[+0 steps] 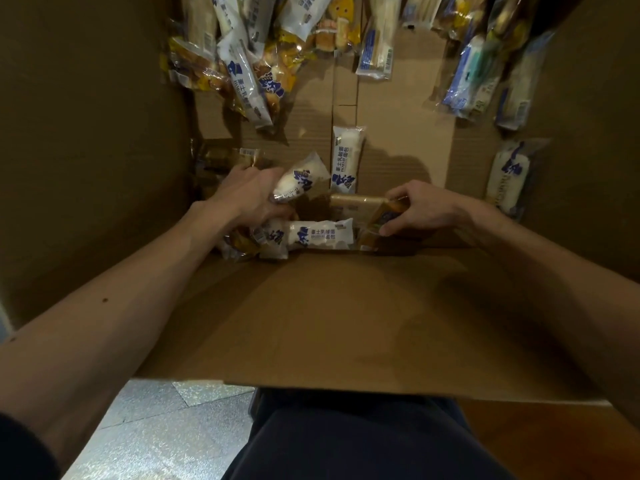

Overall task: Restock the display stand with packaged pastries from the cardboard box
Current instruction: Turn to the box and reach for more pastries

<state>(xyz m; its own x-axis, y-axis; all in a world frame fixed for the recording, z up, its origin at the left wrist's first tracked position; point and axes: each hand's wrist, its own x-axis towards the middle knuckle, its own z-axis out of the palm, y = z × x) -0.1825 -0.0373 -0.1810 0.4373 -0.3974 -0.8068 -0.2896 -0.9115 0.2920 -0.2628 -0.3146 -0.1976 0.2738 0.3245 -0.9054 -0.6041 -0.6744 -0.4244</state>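
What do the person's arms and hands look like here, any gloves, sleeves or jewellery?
Both hands, left hand and right hand, are bare: no gloves, rings or watch visible. Forearms are bare; a dark sleeve shows at the left arm's upper end.

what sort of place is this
Likely a shop or stockroom: a large cardboard box holds many packaged pastries and stands on a speckled tiled floor.

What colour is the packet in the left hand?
The packet is white with blue print; head view.
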